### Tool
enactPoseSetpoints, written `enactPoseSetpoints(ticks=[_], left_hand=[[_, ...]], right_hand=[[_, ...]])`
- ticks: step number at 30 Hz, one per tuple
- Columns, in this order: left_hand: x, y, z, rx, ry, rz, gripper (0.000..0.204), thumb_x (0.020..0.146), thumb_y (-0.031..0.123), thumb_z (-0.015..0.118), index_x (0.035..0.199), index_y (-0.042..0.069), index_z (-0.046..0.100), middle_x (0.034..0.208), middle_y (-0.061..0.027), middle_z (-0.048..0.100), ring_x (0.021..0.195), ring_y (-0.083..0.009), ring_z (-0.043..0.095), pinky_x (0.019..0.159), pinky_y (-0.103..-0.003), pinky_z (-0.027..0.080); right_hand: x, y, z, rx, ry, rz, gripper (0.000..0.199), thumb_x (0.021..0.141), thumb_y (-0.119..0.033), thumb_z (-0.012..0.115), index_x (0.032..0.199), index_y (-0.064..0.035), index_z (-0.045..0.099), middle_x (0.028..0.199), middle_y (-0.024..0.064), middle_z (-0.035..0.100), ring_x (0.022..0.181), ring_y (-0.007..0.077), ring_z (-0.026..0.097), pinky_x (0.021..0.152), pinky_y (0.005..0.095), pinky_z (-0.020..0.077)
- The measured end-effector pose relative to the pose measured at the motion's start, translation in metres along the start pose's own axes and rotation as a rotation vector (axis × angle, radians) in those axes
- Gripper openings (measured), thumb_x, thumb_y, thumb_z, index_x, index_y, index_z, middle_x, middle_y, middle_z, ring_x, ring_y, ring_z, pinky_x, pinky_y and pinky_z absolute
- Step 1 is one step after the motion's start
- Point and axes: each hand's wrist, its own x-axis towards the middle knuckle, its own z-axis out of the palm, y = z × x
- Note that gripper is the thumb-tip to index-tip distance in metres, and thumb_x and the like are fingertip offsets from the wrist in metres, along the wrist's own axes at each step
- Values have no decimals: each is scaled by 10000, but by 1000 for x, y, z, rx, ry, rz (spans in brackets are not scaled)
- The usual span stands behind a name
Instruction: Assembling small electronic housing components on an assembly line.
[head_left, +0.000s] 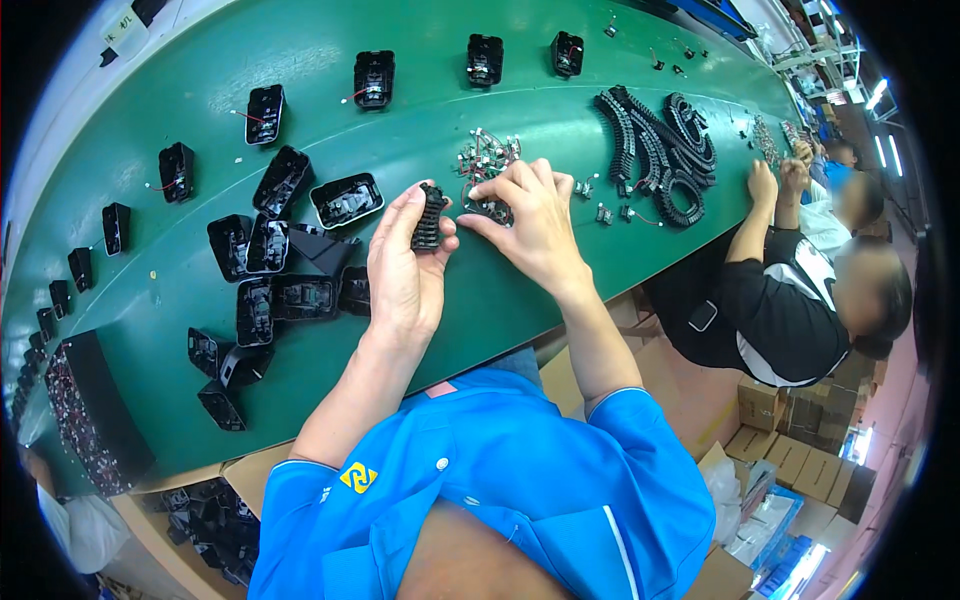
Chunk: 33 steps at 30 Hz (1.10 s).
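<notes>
My left hand (408,265) is closed around a short black ribbed track strip (429,218), held upright above the green table. Just to its right, my right hand (528,220) reaches down with thumb and fingers curled round a small dark wired part (492,210). Its fingers partly hide that part. Right beyond the fingertips lies a loose pile of small metallic parts with red and white wires (487,155). A few similar small parts (604,214) are scattered to the right of my right hand.
Black ribbed tracks (650,150) lie coiled to the right. Open black plastic housings (275,298) cluster on the left, and more (373,80) stand in a row along the far side. A black bin of small parts (100,410) is at the left. A co-worker (780,290) sits at right.
</notes>
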Motion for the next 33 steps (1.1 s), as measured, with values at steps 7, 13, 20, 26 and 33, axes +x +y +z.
enactPoseSetpoints(ticks=[7,13,20,26,33], left_hand=[[3,0,1,-12,-11,-43,269,992,178,578,1209,22,597,1010,-96,624,762,-116,568,624,-222,483],[0,2,5,-5,-38,-96,256,993,170,584,1195,14,587,984,-90,618,743,-110,571,616,-216,480],[1,-1,5,21,-69,-143,280,990,184,579,1212,15,594,1012,-92,621,753,-113,569,610,-217,484],[-1,-1,8,34,-78,-151,291,988,189,581,1221,16,595,1012,-93,621,753,-112,568,609,-214,484],[-1,-1,7,58,-65,-140,300,986,193,584,1228,16,592,1010,-95,620,750,-112,566,609,-215,485]], right_hand=[[2,1,-3,20,-25,-3,157,797,-120,759,942,-116,701,853,11,630,855,168,535,903,313,329],[-4,2,-18,522,91,327,153,810,-102,744,957,-102,702,838,2,641,793,162,556,866,307,376],[-24,16,-21,317,153,332,179,796,-29,743,968,-60,705,859,29,646,746,157,573,759,294,447],[-26,13,-31,61,63,473,173,784,-43,747,950,-70,705,837,37,639,768,180,556,741,294,448],[-10,10,-27,215,352,68,191,769,-11,745,947,-69,704,843,47,636,741,179,557,706,300,458]])
